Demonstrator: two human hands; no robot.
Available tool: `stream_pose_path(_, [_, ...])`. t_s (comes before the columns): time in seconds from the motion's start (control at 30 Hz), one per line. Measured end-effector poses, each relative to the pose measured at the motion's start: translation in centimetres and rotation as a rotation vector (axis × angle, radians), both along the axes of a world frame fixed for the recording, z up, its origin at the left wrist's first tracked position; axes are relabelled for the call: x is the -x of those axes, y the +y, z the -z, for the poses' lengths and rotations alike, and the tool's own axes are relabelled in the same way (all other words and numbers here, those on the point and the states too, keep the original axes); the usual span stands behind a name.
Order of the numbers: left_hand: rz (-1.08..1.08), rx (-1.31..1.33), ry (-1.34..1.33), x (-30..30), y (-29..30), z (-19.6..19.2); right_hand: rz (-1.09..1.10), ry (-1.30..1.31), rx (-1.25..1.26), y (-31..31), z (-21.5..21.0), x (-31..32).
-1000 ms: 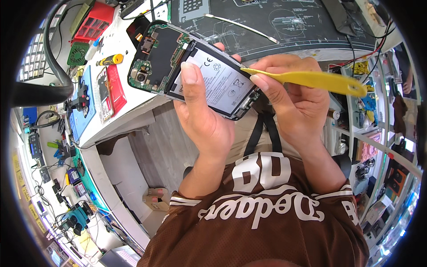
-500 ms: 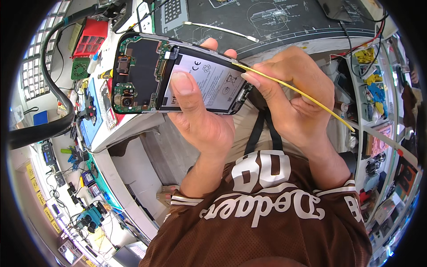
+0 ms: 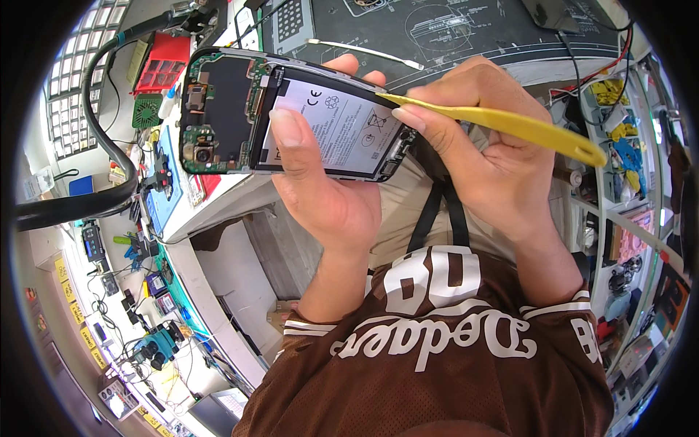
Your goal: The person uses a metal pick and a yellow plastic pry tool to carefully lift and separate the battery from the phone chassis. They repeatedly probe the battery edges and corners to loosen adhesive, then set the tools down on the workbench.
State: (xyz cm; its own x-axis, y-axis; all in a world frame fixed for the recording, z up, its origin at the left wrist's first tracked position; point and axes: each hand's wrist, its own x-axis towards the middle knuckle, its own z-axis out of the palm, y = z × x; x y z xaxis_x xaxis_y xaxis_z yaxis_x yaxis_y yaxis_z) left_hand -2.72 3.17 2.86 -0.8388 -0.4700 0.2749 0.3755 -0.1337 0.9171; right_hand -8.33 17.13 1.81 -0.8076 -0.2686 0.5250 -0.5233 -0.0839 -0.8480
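An opened smartphone [image 3: 225, 102] lies tilted in my left hand [image 3: 320, 182], its circuit boards, camera and white battery [image 3: 342, 127] bared. My left thumb rests on the battery's edge while fingertips show past the phone's far side. My right hand [image 3: 480, 138] pinches a yellow plastic pry tool [image 3: 520, 125] between thumb and fingers. The tool's thin tip touches the phone's far edge, beside the battery's right part. Its broad end, with a small hole, points out to the right. Whether the tip is under the battery, I cannot tell.
A dark work mat [image 3: 466, 33] with a short white cable [image 3: 364, 52] covers the bench ahead. A thick black flexible arm [image 3: 87, 205] curves in at left. Further left are a red parts box [image 3: 162, 62] and a teal microscope [image 3: 159, 344]. Shelves [image 3: 619, 189] line the right.
The pry tool has rolled in my right hand, so its flat broad face now shows instead of its thin edge. The phone and my left hand have shifted slightly left.
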Motion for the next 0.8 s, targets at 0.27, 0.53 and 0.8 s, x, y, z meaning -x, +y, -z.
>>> stream_pose_path(0.27, [0.177,-0.198,0.099,-0.1,0.0,-1.2,-0.028,0.02,0.033,0.6,-0.6,-0.1])
stream_pose_path(0.53, [0.005,-0.113,0.042,-0.5,1.2,-1.3,0.016,0.155,0.0,0.0,-0.3,-0.2])
stream_pose_path(0.8, [0.015,-0.11,0.041,-1.0,0.6,-1.0,-0.005,0.198,-0.014,-0.4,-0.4,0.0])
